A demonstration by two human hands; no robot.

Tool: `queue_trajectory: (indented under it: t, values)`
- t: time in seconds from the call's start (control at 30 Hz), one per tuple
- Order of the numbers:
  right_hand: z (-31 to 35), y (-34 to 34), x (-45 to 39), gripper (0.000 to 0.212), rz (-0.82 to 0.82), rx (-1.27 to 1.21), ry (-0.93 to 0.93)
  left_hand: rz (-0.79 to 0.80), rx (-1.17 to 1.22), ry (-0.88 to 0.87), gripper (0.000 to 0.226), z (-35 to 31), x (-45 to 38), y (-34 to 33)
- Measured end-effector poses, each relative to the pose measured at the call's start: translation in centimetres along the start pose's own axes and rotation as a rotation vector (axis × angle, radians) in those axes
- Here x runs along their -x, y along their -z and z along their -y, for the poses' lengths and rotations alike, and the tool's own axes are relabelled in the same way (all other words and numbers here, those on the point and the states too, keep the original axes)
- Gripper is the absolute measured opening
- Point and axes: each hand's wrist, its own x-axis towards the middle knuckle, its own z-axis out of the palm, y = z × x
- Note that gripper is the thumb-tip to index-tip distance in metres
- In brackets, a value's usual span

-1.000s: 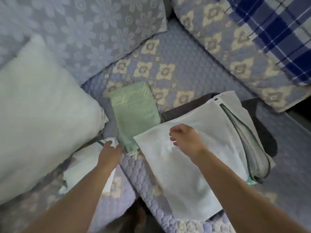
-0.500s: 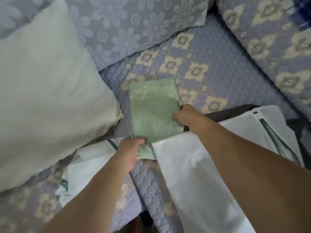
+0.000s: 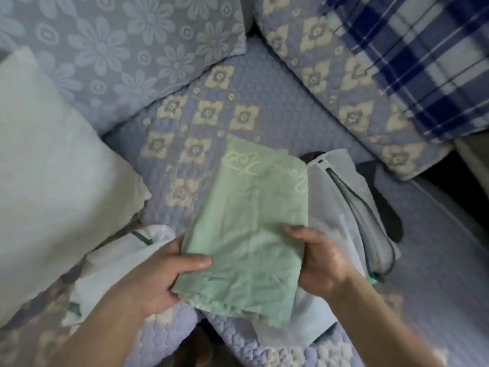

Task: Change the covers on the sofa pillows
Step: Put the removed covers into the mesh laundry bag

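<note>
The folded green pillow cover (image 3: 248, 234) is held over the quilted sofa seat (image 3: 277, 107), just below frame centre, with its near end toward 6 o'clock and its lettered far end toward 12 o'clock. The left hand (image 3: 156, 274) grips the near-left edge at about 8 o'clock of the cover, thumb on top and fingers curled underneath. The right hand (image 3: 322, 260) grips the right edge at about 4 o'clock, thumb over the cloth, fingers hidden below. The cover creases and sags between the two grips, so it is judged light, soft and limp, not fragile, with little tendency to slip. Take hold at the edges or corners near the opening; which end opens cannot be told. The bare white pillow (image 3: 53, 181) lies at 9 o'clock, well apart. White mesh covers (image 3: 341, 207) lie at 3 o'clock, beneath the green cover.
</note>
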Motion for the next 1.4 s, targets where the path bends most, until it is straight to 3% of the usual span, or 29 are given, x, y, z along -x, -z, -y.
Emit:
queue_trajectory:
  t: [0.1,0.23,0.3,0.37,0.43,0.5,0.57,0.67,0.8,0.97,1.03,1.1,1.23,1.3,1.4]
  values:
    - [-1.8,4.7,2.9,0.048,-0.212,0.015,0.014,0.051,-0.213,0.135,0.061,3.2,-2.7,-3.8]
    - [-1.4,9.6,9.7,0.042,-0.363,0.075,0.303,0.159,-0.522,0.242,0.037,5.7,-4.9,-8.7]
    - [-0.3,11.9,14.3,0.035,-0.445,0.083,0.471,0.085,-0.806,0.179,0.027,6.0,-6.5,-12.3]
    - [1.0,14.1,17.0,0.033,-0.549,0.085,0.592,-0.006,-1.154,-0.002,0.028,5.5,-8.5,-15.9]
    - [2.6,17.2,19.1,0.033,-0.644,0.078,0.708,0.010,-1.513,-0.250,0.039,5.3,-11.3,-20.8]
    - [4.0,20.1,20.2,0.036,-0.735,0.092,0.801,0.136,-1.801,-0.435,0.056,5.9,-14.7,-25.3]
    - [5.2,21.7,20.4,0.039,-0.778,0.148,0.845,0.227,-2.067,-0.464,0.066,6.7,-17.4,-28.1]
    - [6.2,22.8,20.2,0.040,-0.737,0.246,0.848,0.214,-2.397,-0.308,0.056,7.4,-19.5,-30.2]
    - [7.4,22.2,19.5,0.038,-0.609,0.241,0.824,0.140,-2.351,-0.232,0.039,7.4,-17.6,-27.9]
    - [9.4,20.9,18.7,0.040,-0.594,0.264,0.785,0.211,-2.254,-0.443,0.052,8.2,-16.2,-27.0]
    - [10.2,21.4,18.5,0.042,-0.691,0.501,0.730,0.223,-2.290,-0.509,0.064,7.8,-18.3,-27.6]
    - [11.1,21.9,18.9,0.048,-0.761,0.821,0.657,0.185,-2.326,-0.424,0.066,6.9,-19.8,-28.4]
    - [13.5,22.1,19.4,0.066,-0.762,1.214,0.484,0.071,-2.318,-0.295,0.048,5.3,-19.4,-28.4]
    - [14.8,21.4,19.7,0.057,-0.749,1.302,0.441,-0.002,-2.200,-0.514,0.024,6.2,-16.9,-26.8]
    - [16.1,19.0,19.5,0.046,-0.754,1.460,0.457,-0.226,-1.944,-0.677,0.022,8.1,-12.6,-23.9]
